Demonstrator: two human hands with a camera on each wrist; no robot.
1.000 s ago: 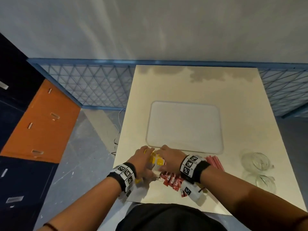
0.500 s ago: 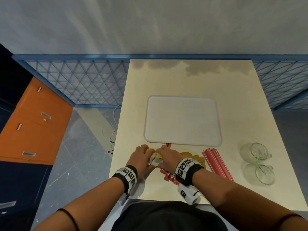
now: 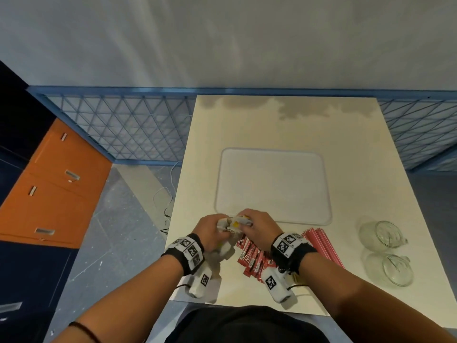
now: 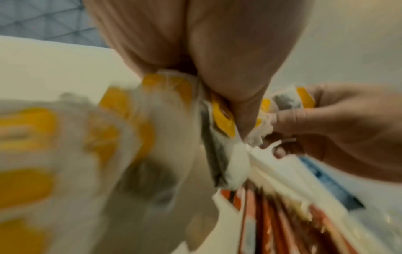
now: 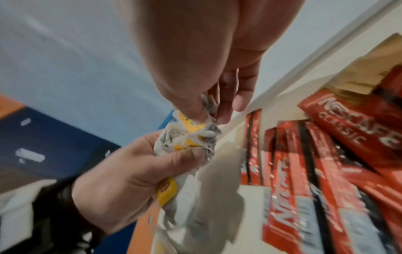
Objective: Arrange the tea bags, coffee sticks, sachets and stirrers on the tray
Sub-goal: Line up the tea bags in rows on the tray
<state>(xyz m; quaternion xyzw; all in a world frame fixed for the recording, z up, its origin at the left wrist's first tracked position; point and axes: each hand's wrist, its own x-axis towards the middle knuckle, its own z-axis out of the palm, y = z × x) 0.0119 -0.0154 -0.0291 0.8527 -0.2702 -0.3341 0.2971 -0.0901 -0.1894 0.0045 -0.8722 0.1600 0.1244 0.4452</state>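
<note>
Tray bare, nothing placed yet.
Both the left hand (image 3: 210,230) and right hand (image 3: 257,225) grip yellow-tagged paper tea bags (image 3: 233,222), seemingly tangled; flat white plastic tray (image 3: 272,154) awaits everything.

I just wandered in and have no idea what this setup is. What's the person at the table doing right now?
A person is gathering a bunch of tea bags with yellow tags, holding them between the left hand and right hand at the near edge of a white tray. Nothing lies on the tray yet. Red coffee sticks sit on the table under the wrists, pink stirrers to their right, and two glass cups further right.
</note>
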